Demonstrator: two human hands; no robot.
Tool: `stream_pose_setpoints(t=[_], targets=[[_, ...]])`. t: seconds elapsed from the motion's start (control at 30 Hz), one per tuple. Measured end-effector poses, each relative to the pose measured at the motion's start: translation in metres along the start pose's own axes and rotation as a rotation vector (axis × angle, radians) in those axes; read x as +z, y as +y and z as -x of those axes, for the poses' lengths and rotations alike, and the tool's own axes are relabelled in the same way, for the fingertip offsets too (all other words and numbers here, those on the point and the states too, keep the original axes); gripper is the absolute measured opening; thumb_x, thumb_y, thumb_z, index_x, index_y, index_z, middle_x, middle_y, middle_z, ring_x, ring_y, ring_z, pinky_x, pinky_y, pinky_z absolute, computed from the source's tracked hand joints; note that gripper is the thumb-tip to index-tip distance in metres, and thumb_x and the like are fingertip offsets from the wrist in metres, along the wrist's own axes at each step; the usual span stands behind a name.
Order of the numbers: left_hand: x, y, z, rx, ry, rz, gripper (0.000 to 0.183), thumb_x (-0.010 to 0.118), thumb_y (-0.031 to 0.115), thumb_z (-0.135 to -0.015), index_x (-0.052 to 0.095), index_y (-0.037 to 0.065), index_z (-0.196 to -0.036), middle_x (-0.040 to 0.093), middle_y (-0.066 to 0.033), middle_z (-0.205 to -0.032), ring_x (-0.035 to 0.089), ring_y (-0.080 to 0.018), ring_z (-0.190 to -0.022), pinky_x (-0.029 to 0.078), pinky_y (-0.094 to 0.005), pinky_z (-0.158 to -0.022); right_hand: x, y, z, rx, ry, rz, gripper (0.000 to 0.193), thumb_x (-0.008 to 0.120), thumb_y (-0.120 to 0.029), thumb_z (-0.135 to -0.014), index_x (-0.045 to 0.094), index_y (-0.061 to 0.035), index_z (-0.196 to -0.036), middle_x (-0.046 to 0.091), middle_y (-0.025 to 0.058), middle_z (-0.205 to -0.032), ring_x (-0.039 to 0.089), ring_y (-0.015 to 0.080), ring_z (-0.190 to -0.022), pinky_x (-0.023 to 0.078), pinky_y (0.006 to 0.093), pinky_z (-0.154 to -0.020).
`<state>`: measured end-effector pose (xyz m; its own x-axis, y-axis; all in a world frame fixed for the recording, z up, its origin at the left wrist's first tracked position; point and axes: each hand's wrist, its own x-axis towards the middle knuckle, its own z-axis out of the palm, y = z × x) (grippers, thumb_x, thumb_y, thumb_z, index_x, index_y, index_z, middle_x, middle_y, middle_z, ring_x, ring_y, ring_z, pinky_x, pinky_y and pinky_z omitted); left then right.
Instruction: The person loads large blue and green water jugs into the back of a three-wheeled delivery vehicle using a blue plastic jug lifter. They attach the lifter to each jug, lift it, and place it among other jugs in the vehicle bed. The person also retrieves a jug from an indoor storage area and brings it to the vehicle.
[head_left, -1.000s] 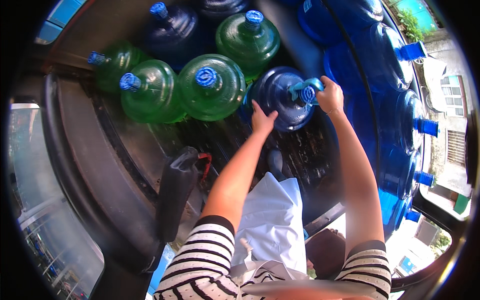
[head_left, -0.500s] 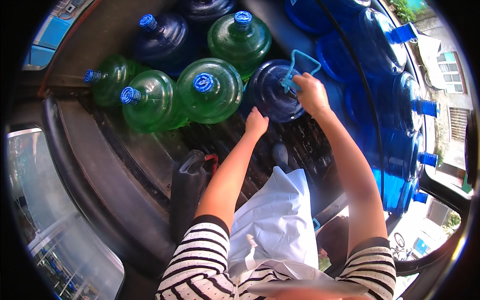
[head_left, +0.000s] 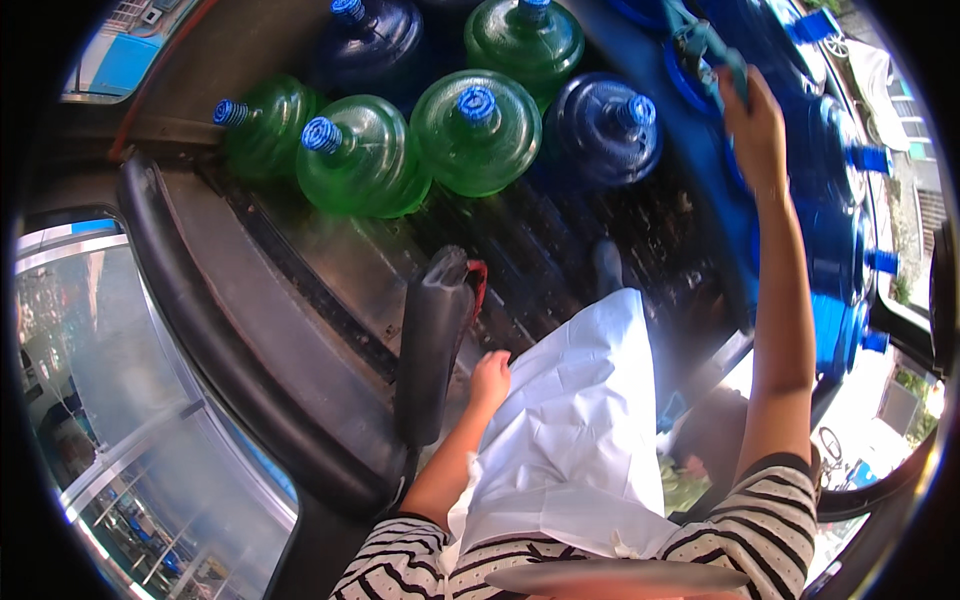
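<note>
The right hand [head_left: 757, 128] is stretched far up and its fingers are wrapped around a blue plastic carry handle [head_left: 700, 45]. The handle sits near the necks of the tall stack of dark blue plastic water jugs [head_left: 830, 200] that lie on their sides. That stack is just to the right of the dark blue round water jug with a blue cap [head_left: 603, 128]. The arm is straight, most likely because the handle is a long reach away.

The left hand [head_left: 490, 378] hangs low, well below the dark blue jug, next to the black upright seat back [head_left: 432, 345]. Its fingers look curled in loosely, and I cannot tell if they hold anything.

Left of the dark blue jug lie three green see-through water jugs with blue caps [head_left: 420, 150], touching each other. They lie packed close on the dark ribbed truck floor [head_left: 560, 250], so they probably cannot roll. A white plastic apron [head_left: 575, 430] hangs down in front of the person.
</note>
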<state>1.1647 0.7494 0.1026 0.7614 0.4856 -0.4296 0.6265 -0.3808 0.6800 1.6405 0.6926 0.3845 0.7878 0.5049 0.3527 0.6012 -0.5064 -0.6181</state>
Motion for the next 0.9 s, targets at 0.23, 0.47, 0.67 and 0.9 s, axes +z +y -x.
stream_pose_setpoints(t=[0.23, 0.47, 0.67, 0.9], targets=[[-0.048, 0.018, -0.043, 0.462, 0.045, -0.171, 0.017, 0.059, 0.005, -0.076, 0.065, 0.007, -0.091, 0.062, -0.0097, -0.088, 0.057, -0.0311, -0.090, 0.045, -0.0439, -0.078, -0.012, -0.053, 0.343, 0.559, 0.105, -0.050, 0.013, 0.061, -0.006, -0.086, 0.061, -0.0011, -0.098, 0.056, 0.0039, -0.076, 0.049, 0.0104, -0.067, 0.040, 0.0235, -0.063], [-0.063, -0.004, -0.054, 0.481, 0.157, -0.397, 0.017, 0.064, 0.005, -0.070, 0.067, 0.007, -0.087, 0.064, -0.0088, -0.090, 0.055, -0.0297, -0.098, 0.042, -0.0435, -0.085, -0.034, -0.046, 0.499, 0.918, 0.328, -0.091, 0.018, 0.059, -0.002, -0.083, 0.059, -0.0023, -0.101, 0.055, -0.0007, -0.077, 0.049, 0.0059, -0.070, 0.040, 0.0202, -0.064], [-0.013, 0.005, -0.049, 0.357, 0.441, -0.460, 0.016, 0.063, 0.008, -0.073, 0.067, 0.009, -0.088, 0.064, -0.0068, -0.091, 0.055, -0.0288, -0.101, 0.039, -0.0401, -0.093, -0.011, -0.070, 0.491, 0.850, 0.272, -0.099, 0.030, 0.062, 0.002, -0.080, 0.059, -0.0052, -0.110, 0.060, 0.0018, -0.078, 0.055, 0.0068, -0.071, 0.044, 0.0218, -0.064], [0.096, 0.024, -0.022, 0.208, -0.416, 0.681, 0.029, 0.047, 0.022, -0.095, 0.061, 0.004, -0.113, 0.063, -0.0092, -0.112, 0.061, -0.0158, -0.091, 0.047, -0.0269, -0.083, 0.094, -0.090, 0.525, 0.590, 0.404, -0.284, 0.029, 0.062, 0.006, -0.079, 0.060, -0.0037, -0.106, 0.063, 0.0048, -0.083, 0.055, 0.0084, -0.071, 0.046, 0.0228, -0.066]])
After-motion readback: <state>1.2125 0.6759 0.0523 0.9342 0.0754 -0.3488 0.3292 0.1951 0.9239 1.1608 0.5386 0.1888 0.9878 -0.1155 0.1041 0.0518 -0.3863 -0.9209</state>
